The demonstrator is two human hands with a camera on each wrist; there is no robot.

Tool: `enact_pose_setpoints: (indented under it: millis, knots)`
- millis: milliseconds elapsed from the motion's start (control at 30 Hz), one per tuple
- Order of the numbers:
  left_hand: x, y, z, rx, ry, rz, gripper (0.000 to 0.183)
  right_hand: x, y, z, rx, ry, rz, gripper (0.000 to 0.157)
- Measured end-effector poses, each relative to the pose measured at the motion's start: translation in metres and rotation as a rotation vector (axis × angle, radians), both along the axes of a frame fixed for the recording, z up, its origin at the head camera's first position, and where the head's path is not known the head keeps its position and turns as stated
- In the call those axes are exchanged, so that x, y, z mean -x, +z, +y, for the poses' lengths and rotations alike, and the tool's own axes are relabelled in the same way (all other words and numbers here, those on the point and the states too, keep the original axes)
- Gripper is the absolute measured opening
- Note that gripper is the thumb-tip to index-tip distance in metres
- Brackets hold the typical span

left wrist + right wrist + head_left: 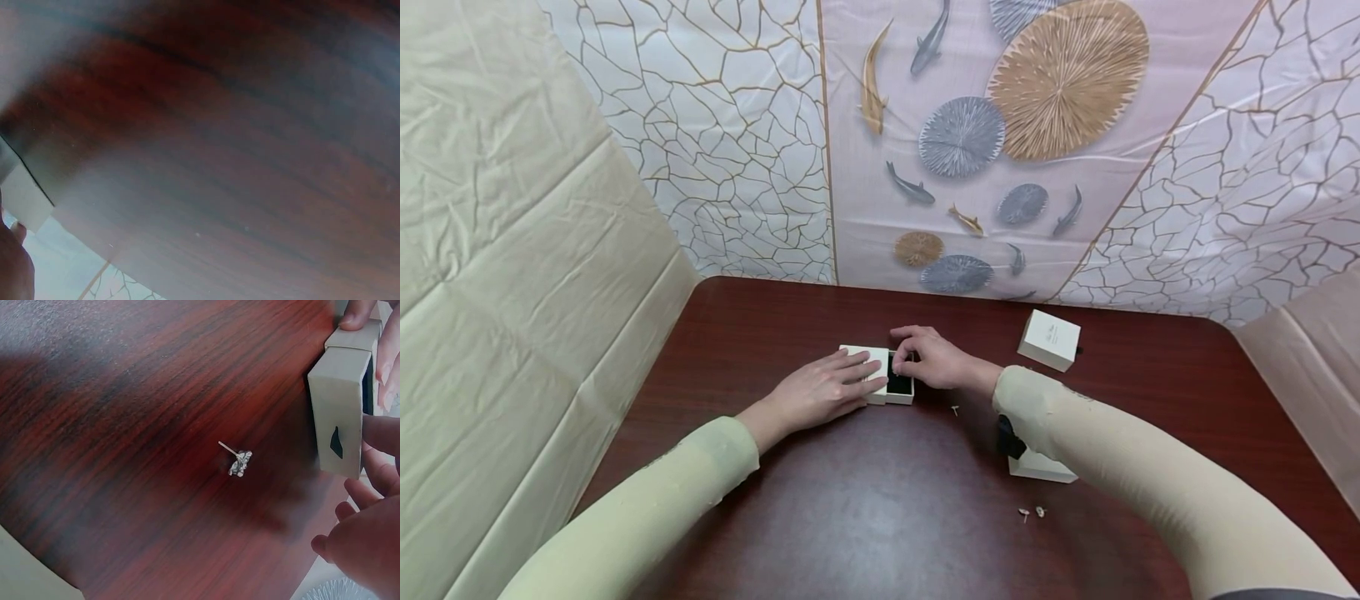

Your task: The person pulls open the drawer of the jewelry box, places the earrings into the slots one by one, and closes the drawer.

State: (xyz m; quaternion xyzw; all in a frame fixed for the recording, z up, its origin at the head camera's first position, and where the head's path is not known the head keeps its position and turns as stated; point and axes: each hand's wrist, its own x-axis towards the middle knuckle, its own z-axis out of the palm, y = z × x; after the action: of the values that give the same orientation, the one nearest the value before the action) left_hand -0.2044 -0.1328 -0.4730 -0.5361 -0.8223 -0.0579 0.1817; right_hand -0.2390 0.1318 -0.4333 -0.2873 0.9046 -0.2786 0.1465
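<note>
A small white drawer box (877,397) lies on the table, its tray pulled partly out and showing a black lining (898,385). My left hand (822,390) rests across the outer sleeve with straight fingers, the thumb along its near side. Over the tray, the thumb and forefinger of my right hand (934,360) come together at the lining. A tiny pale speck, apparently a stud earring, shows at those fingertips, mostly hidden. Just beside the right hand lies a sparkly stud earring (239,464), its post pointing up at a slant. The left wrist view shows mainly blurred tabletop (250,156).
A closed white box (1051,340) with printed lettering stands at the back right. Another white box (1042,468) sits partly under the right forearm. Two small earrings (1024,512) lie near it on the dark wooden table (820,517). Patterned cloth (737,150) hangs behind.
</note>
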Motion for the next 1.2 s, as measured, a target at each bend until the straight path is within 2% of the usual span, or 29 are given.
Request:
enact_pose_setpoints:
  millis: [400,667,933,1200]
  knots:
    - [-0.0005,0.0002,-0.0003,0.000,0.006,-0.008,0.047,-0.0060,0.0005,-0.0012,-0.086,0.045,0.213,0.012]
    - [-0.0006,0.0003,-0.0007,0.000,0.005,0.000,0.047,-0.0088,0.0012,-0.0015,-0.096,0.060,0.266,0.015]
    - [0.0010,-0.0022,-0.0006,-0.007,-0.004,0.004,0.046,-0.0079,0.0033,-0.0024,-0.168,0.097,0.380,0.016]
    - [0.0006,-0.0010,-0.0003,-0.009,-0.003,-0.010,0.046,-0.0064,0.0054,-0.0025,-0.168,0.121,0.431,0.015]
